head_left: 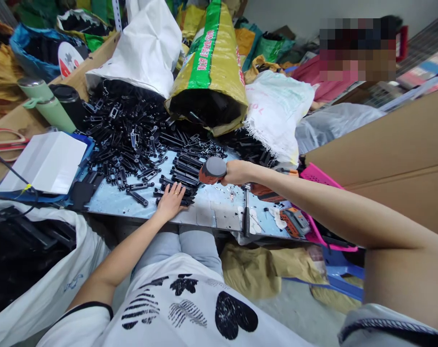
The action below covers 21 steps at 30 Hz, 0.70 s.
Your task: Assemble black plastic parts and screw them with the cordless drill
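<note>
1. At the far-left corner of the pale blue table [208, 209] lie red-handled scissors [4, 142], a pale green steel flask [41, 103] and a black flask [69, 101]. Nearer the front, a white cardboard box [45, 161] sits on a blue tray.
2. A loose heap of black plastic parts [125, 130] spills across the far half of the table from a white woven sack [143, 43] and a yellow-green woven sack [212, 62].
3. The left hand [171, 197] lies near the front edge. Its grip is spread, with the fingers flat on a row of stacked black plastic strips [181, 176], pinning them rather than lifting any.
4. The right hand [237, 172] has its grip wrapped tight around an orange power tool with a grey end cap [212, 169]. The tool is held just above the right end of those strips, and its working tip is hidden, so I cannot tell whether it touches them.
5. The step in hand looks like lining the tool up with 1 strip while the other hand steadies the row. In my judgement the next move calls for firm downward pressure on the strip, fingertips clear of the tip, and the tool set square on its mark.
6. Further right, a metal-shafted hand tool [246, 212] lies at the front edge. A pink plastic basket [320, 176] hangs off the right edge beside a brown cardboard sheet [385, 144].
</note>
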Tool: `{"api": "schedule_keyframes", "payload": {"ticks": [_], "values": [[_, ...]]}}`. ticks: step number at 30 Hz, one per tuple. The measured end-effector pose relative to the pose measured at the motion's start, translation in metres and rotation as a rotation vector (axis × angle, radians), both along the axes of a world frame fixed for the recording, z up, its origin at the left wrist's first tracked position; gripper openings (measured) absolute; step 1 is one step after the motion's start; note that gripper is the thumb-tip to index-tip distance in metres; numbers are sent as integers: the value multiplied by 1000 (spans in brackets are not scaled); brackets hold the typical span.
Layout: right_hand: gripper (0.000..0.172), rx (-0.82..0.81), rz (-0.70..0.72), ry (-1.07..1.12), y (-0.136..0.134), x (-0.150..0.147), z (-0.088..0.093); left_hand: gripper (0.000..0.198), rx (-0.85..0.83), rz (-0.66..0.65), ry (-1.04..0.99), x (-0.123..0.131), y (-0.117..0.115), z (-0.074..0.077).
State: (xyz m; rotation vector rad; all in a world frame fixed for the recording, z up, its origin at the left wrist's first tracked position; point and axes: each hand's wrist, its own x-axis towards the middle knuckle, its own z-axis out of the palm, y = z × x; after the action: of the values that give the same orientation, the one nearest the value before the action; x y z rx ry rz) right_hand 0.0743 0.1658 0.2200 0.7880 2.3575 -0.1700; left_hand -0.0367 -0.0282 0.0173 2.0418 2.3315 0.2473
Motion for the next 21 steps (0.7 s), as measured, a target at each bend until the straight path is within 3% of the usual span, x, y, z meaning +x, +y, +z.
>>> {"api": "schedule_keyframes", "payload": {"ticks": [5, 11, 17, 21], "values": [[24, -52, 84, -5, -20, -4, 9, 72, 14, -5, 7, 1, -2, 4], [26, -154, 13, -20, -28, -21, -2, 74, 22, 1, -2, 1, -2, 3], [26, 31, 145, -35, -49, -14, 14, 72, 40, 5, -40, 0, -4, 4], [23, -28, 177, -46, -62, -9, 18, 70, 53, -5, -55, 1, -5, 4]]}}
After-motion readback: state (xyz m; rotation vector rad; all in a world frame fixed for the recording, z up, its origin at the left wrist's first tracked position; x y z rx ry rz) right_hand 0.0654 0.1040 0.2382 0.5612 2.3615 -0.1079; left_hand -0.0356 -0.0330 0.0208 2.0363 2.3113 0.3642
